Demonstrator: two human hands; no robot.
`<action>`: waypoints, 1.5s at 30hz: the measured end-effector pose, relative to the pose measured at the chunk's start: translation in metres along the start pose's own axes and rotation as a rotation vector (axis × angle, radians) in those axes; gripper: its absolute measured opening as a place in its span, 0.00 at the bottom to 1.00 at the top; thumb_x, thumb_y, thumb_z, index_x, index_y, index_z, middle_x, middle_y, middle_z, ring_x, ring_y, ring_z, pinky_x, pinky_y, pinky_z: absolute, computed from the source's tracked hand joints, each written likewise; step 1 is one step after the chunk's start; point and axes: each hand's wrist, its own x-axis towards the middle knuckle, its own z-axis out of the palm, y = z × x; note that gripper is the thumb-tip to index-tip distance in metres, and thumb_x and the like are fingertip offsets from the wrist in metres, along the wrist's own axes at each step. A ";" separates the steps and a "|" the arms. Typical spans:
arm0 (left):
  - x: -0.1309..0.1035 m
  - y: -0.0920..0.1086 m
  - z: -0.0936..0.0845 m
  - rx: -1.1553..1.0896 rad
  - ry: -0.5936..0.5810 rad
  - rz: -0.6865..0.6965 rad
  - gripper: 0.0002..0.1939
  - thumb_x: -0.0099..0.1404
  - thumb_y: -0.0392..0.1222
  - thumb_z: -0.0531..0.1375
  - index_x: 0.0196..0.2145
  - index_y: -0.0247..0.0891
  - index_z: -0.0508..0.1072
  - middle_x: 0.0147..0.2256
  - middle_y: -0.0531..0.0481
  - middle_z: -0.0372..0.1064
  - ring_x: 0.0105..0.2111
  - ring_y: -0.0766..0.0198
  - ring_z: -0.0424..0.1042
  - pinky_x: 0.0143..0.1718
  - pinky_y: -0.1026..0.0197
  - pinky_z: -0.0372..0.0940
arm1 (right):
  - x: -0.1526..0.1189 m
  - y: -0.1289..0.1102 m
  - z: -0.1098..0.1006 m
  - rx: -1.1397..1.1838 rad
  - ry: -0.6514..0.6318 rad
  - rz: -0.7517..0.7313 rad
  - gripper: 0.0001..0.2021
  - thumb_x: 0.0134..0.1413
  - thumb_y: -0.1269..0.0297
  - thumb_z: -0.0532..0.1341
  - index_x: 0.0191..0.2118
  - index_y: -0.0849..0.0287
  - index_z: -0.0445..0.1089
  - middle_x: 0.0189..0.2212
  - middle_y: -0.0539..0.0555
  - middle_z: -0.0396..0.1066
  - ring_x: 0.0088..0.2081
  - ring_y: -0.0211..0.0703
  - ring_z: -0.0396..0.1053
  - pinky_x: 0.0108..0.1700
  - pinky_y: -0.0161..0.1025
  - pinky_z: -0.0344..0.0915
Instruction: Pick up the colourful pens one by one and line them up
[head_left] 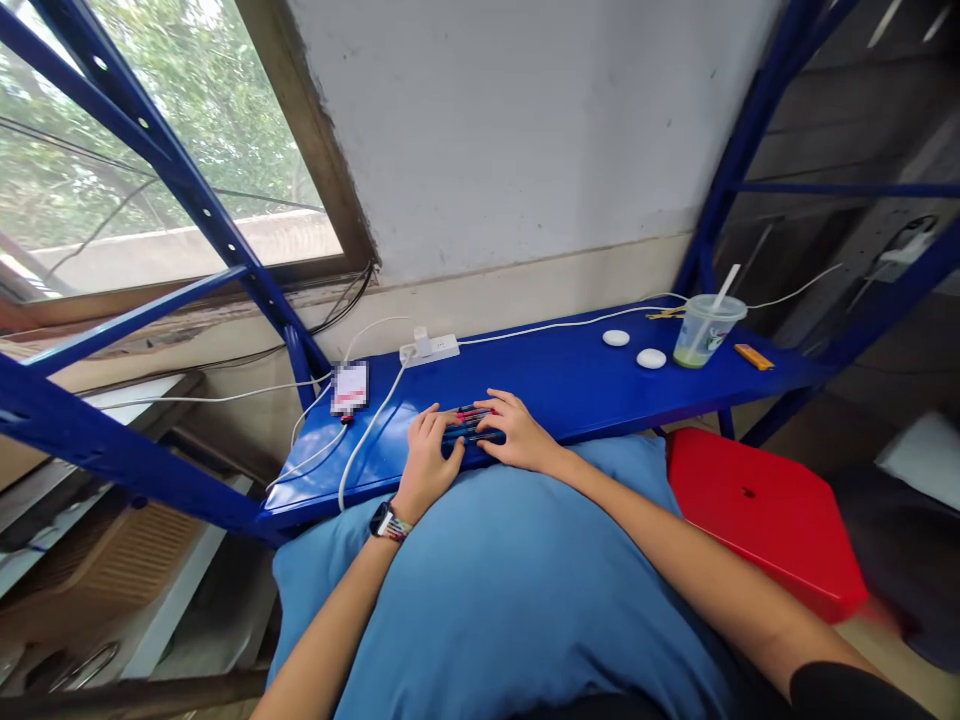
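Observation:
Several pens (471, 436) lie side by side on the blue shelf top (525, 372), close to its front edge. Some look dark blue or black, and one or more show red. My left hand (431, 458) holds their left ends, with its fingers bent over them and the thumb on the near side. At the other end my right hand (521, 432) is curled in the same way, fingers at the far side and thumb at the near side. The fingers partly cover the pens, so their tips are hard to make out.
A phone-like device (350, 388) with a cable lies left, near a white power strip (442, 348). Two white oval objects (651, 358), a plastic cup (701, 335) with a straw and an orange box (753, 357) stand right. A blue pillow (510, 590) fills my lap; a red stool (765, 510) is beside it.

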 end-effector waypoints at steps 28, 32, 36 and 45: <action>-0.024 0.003 -0.013 -0.109 0.173 0.094 0.07 0.76 0.39 0.66 0.49 0.46 0.82 0.45 0.49 0.83 0.47 0.54 0.80 0.54 0.48 0.71 | -0.021 0.002 -0.027 0.688 0.200 0.477 0.12 0.53 0.53 0.75 0.38 0.55 0.85 0.35 0.55 0.84 0.37 0.50 0.79 0.45 0.47 0.74; -0.025 0.005 -0.013 -0.147 0.148 0.039 0.07 0.77 0.42 0.64 0.49 0.46 0.82 0.45 0.48 0.84 0.47 0.53 0.81 0.54 0.48 0.71 | -0.020 0.006 -0.030 0.740 0.162 0.519 0.14 0.48 0.52 0.78 0.38 0.55 0.86 0.36 0.56 0.85 0.40 0.52 0.81 0.50 0.49 0.75; -0.022 0.004 -0.017 -0.227 0.116 -0.097 0.11 0.79 0.47 0.61 0.43 0.44 0.83 0.34 0.50 0.81 0.39 0.56 0.80 0.49 0.52 0.72 | -0.015 0.008 -0.025 0.791 0.181 0.513 0.13 0.45 0.54 0.79 0.35 0.54 0.86 0.38 0.56 0.85 0.43 0.53 0.81 0.53 0.49 0.75; -0.012 0.001 -0.019 -0.336 0.132 -0.308 0.19 0.77 0.56 0.60 0.35 0.42 0.80 0.31 0.51 0.80 0.36 0.57 0.79 0.45 0.55 0.71 | -0.009 0.003 -0.024 0.858 0.128 0.496 0.18 0.50 0.53 0.78 0.45 0.56 0.86 0.38 0.56 0.85 0.38 0.49 0.80 0.47 0.48 0.77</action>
